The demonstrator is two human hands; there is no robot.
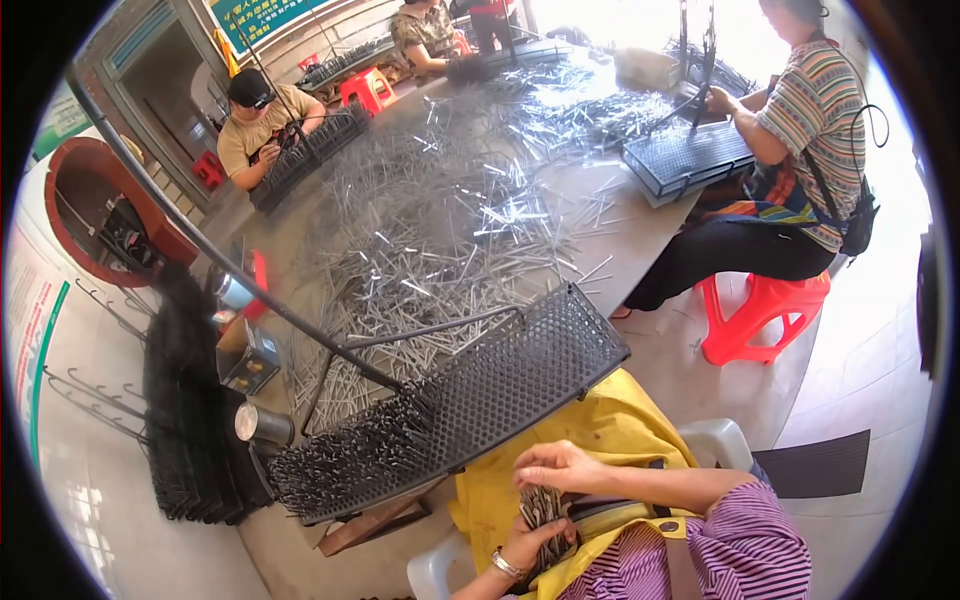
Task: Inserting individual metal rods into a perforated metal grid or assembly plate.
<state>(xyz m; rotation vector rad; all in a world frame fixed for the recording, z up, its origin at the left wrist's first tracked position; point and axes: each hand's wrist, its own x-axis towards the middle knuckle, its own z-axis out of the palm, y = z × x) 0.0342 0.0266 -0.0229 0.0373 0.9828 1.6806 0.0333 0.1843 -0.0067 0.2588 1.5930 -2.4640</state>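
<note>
In my left hand [535, 545] is a bundle of thin grey metal strips [542, 508], held upright above my lap with the fingers wrapped round it. My right hand [560, 467] is at the top end of this bundle, its fingers bent and close together; whether a strip is pinched between them is hidden. In front of my hands, a long black perforated rack [520, 365] lies aslant at the table's near edge. Many dark strips [350, 455] stand packed in the holes of its left half, while the holes on the right show bare. A yellow apron [620, 410] covers my lap.
Loose metal strips [430, 210] are heaped over the table. A black bar [240, 270] rises from the rack towards the upper left. A metal can [262, 424] stands left of the rack. Co-workers sit round the table; one at right has a similar rack [690, 158].
</note>
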